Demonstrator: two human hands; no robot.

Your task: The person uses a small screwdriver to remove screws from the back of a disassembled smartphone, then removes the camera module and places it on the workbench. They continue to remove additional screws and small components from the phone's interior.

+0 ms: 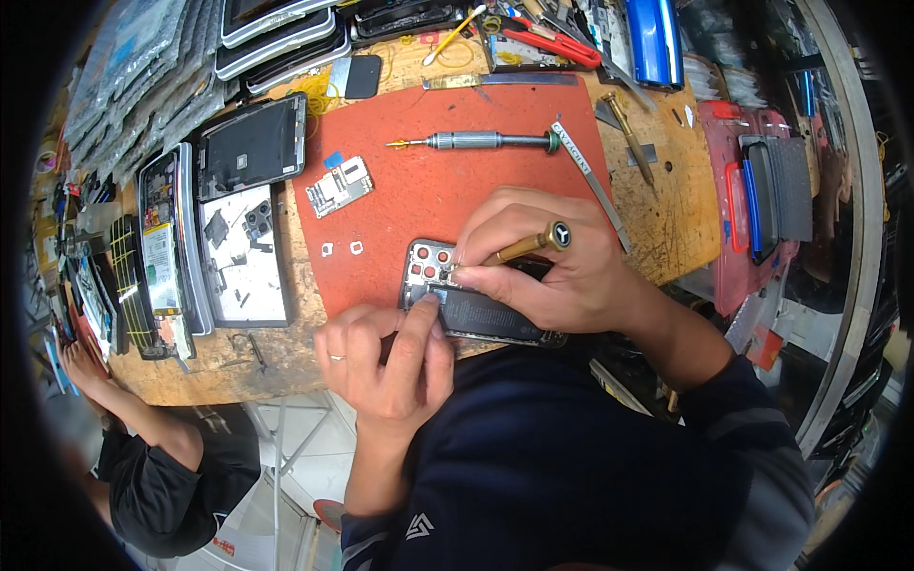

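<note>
An opened phone (486,314) lies at the front edge of the red mat, its dark battery and camera openings showing. My left hand (388,371) is closed at its lower left corner, the index fingertip pressing on the inside beside the battery; a ring is on one finger. A brass screwdriver (526,249) with a dark cap is pinched in my right hand (576,271). Its handle slants up to the right, and its tip, mostly hidden by my fingers, is by the camera openings. Left of the phone, a bare circuit board (340,187) lies on the mat.
On the red mat (447,195) rest a grey screwdriver (476,140) and a thin metal ruler (595,186). Opened devices (164,257) and a white parts tray (238,309) stand left. Brass tweezers (628,138) lie right. A co-worker's arm (143,414) reaches in at lower left.
</note>
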